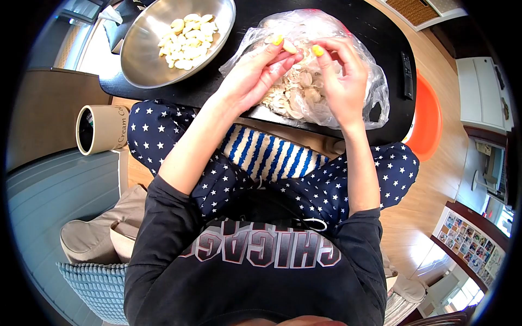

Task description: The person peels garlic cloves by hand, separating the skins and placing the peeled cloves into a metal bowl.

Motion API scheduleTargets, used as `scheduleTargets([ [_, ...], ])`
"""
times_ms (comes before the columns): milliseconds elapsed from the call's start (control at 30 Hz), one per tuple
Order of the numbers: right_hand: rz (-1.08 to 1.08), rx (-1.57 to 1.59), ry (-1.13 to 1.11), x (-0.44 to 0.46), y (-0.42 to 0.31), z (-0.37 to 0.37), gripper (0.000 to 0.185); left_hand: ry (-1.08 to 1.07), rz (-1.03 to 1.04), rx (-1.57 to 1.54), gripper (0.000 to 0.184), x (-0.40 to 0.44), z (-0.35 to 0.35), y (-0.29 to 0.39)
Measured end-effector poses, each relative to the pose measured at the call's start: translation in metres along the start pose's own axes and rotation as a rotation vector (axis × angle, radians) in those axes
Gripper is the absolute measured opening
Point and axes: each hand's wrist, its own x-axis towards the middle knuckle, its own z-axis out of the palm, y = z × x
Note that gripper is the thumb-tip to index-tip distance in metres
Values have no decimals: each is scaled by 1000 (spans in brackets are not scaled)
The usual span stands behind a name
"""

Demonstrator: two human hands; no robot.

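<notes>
My left hand (pixel 255 73) is closed on a pale garlic clove (pixel 290 48), pinched between thumb and fingers. Just to its right is my right hand (pixel 343 70), its thumb and index fingertips drawn close together; whatever lies between them is too small to make out. Both hands hover over a clear plastic bag (pixel 375 87) that lies spread on the table. Dry papery garlic skins (pixel 296 95) fill the bag's middle. At the upper left, a wide steel bowl (pixel 142 57) holds several peeled garlic cloves (pixel 190 42).
The black table (pixel 375 16) carries a remote control (pixel 406 75) near its right edge. An orange basin (pixel 427 122) stands beyond that edge. Left of my knee is a cream-coloured bin (pixel 100 129). A blue-striped cloth (pixel 269 155) lies between my legs, below the table edge.
</notes>
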Motion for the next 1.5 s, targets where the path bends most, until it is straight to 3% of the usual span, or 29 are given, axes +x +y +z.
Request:
scheduleTargets([
  [167,-154,-146,-102,-3,-8,8,16,22,-18,29,28,-1,-1,-4],
  [600,-332,-164,26,-5,-3,16,21,10,10,127,28,-7,2,-2],
  [1300,-185,-55,-47,-4,-14,10,21,15,49,153,29,-10,9,1],
  [1500,-276,-105,-79,-2,-5,8,16,19,45,272,27,-10,9,2],
])
